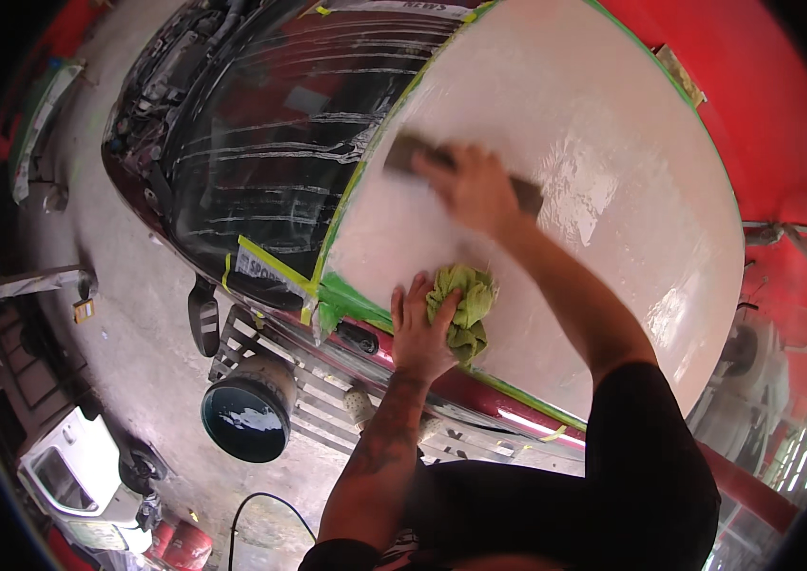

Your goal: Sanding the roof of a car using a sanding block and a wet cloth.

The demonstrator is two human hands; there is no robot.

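Observation:
A car roof (555, 190) coated in pale, wet-looking primer spreads before me, its edges masked with green tape. My right hand (481, 190) grips a long dark sanding block (527, 195) lying on the roof towards the windshield side; both are smeared by motion. At the roof's near edge, my left hand (422, 335) leans on the surface with several fingers stretched out. Its thumb lies over a crumpled green cloth (468, 303), holding it against the hand. The hand's underside is hidden.
Left of the roof is the windshield (289, 143), covered with wrinkled film and yellow tape. A bucket of dark liquid (245, 419) stands below the side mirror (203, 316), by a slatted platform (327, 404). A black hose (265, 497) curves across the floor. A white vehicle door (68, 466) stands lower left.

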